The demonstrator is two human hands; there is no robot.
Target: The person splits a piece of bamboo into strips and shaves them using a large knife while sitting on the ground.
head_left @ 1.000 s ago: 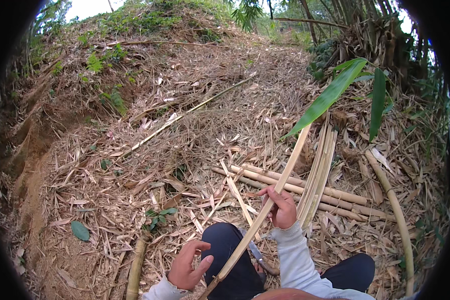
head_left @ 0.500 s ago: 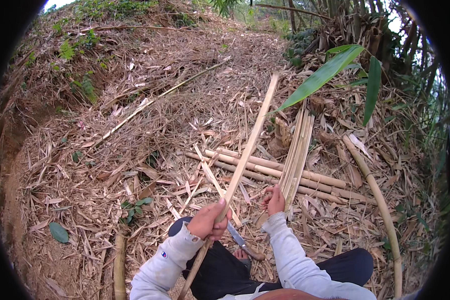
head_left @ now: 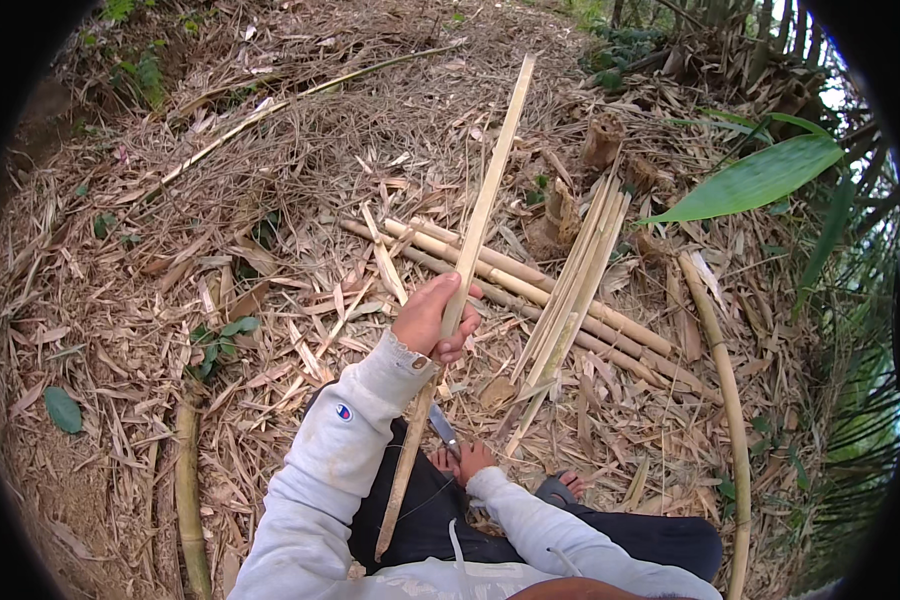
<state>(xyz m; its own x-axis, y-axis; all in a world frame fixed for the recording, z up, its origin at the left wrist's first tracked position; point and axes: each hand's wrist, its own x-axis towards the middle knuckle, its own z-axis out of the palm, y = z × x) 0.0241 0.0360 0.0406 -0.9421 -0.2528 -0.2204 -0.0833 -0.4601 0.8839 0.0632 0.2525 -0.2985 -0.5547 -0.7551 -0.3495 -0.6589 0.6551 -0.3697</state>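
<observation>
My left hand (head_left: pixel 436 318) is closed around a long split bamboo strip (head_left: pixel 492 185), which slants from my lap up toward the far middle. Down by my feet, my right hand (head_left: pixel 477 462) is wrapped around the handle of a knife (head_left: pixel 442 426). The knife's blade points away to the upper left, close beside the strip's lower part; its handle is mostly hidden by the hand. To the right of the held strip lies a bundle of split bamboo strips (head_left: pixel 577 275), its middle resting across several bamboo poles (head_left: pixel 530 290).
Dry bamboo leaves (head_left: pixel 300 180) cover the ground. Cut bamboo stumps (head_left: pixel 560 222) stand behind the bundle. A curved bamboo pole (head_left: pixel 718 365) lies at the right, and a shorter pole (head_left: pixel 188 490) at the left. A green leaf (head_left: pixel 755 182) hangs at the upper right.
My right hand has left the bamboo bundle and moved down and left onto the knife handle. My left hand, with the strip, sits higher in view. The whole view has tilted downward.
</observation>
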